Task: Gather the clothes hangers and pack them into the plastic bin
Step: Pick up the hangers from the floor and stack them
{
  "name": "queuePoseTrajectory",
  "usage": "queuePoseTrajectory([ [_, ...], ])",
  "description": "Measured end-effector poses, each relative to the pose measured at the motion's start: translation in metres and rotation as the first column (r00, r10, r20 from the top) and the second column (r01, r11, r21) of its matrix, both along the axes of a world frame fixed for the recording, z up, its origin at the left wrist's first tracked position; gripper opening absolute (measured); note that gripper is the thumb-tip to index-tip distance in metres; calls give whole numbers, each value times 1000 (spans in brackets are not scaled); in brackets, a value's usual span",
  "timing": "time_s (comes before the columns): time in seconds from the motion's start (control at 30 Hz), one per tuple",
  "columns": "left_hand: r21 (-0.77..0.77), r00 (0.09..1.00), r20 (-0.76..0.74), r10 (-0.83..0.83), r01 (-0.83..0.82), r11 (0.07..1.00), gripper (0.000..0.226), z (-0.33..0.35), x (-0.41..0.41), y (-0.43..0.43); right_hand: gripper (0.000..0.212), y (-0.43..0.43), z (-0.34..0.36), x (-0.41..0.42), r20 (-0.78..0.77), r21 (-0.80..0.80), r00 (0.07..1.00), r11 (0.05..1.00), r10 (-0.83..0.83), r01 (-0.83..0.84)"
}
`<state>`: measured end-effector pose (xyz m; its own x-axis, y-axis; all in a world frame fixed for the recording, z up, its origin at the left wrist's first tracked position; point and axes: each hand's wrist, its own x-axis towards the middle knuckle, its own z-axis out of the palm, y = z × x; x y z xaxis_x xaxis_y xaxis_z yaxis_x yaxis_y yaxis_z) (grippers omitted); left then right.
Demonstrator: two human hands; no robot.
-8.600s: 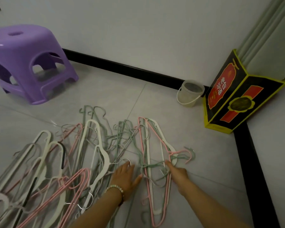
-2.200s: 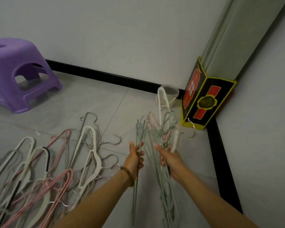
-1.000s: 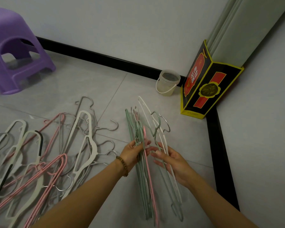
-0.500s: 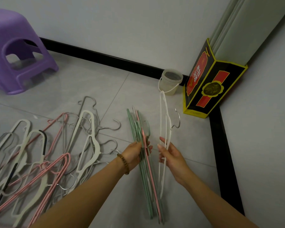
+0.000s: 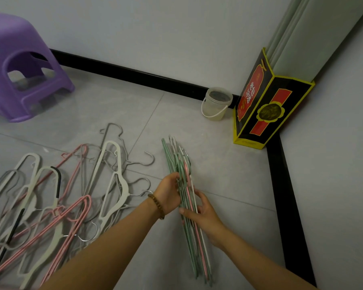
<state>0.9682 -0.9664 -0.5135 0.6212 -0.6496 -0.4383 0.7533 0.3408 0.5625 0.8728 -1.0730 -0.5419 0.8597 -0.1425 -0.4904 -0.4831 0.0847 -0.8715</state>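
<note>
A tight bundle of thin hangers point(image 5: 177, 162), mostly green with a pink and a white one, stands on edge between my hands above the tiled floor. My left hand point(image 5: 168, 193), with a bead bracelet at the wrist, grips the bundle from the left. My right hand point(image 5: 201, 214) presses against it from the right, fingers wrapped over the wires. A loose pile of white, pink and grey hangers point(image 5: 57, 195) lies spread on the floor to the left. No plastic bin shows, apart from a small bucket.
A purple plastic stool point(image 5: 19, 68) stands at the far left. A small translucent bucket point(image 5: 217, 103) sits by the black baseboard point(image 5: 134, 76). A black, red and yellow carton point(image 5: 266, 105) fills the room corner, with the wall close on the right.
My right hand has brought the white hanger, held apart half a second ago, against the green and pink bundle. Both hands now clasp one stack.
</note>
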Motion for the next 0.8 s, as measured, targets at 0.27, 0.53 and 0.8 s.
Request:
queuePoseTrajectory([
  [0.27,286,915,259,-310,234,929,64,-18,-3,21,50,3,9,0,53,-4,994,996,92,-92],
  [0.53,403,883,378,-277,112,908,47,-13,-25,18,37,3,18,-2,23,-152,980,969,200,-194],
  [0.8,220,906,419,57,-163,962,15,78,4,-3,15,25,110,21,147,-88,987,995,60,-48],
])
